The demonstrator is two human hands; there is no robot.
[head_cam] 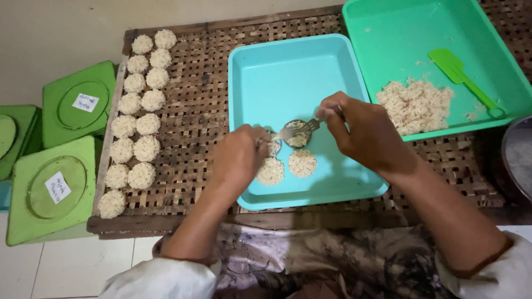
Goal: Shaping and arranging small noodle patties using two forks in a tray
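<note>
Small round metal mould (298,133) packed with pale clumpy rice, frame centre, over shallow turquoise plastic tray (288,72). Right hand (363,130) fingers closed round metal fork (296,129), tines pressing into mould. Left hand (239,158) curled at mould's left edge; exact grip hidden. Two rough round rice cakes (287,167) just below. Woven bamboo mat (194,111) beneath; more cakes (136,119) in rows, left.

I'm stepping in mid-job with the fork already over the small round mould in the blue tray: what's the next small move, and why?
Probably press the fork down to pack the noodles into the round mould. The right hand holds the fork over it, the left hand steadies at its side, and the fill looks loose. Two finished rounds already lie in the blue tray, so this one seems unfinished.
</note>
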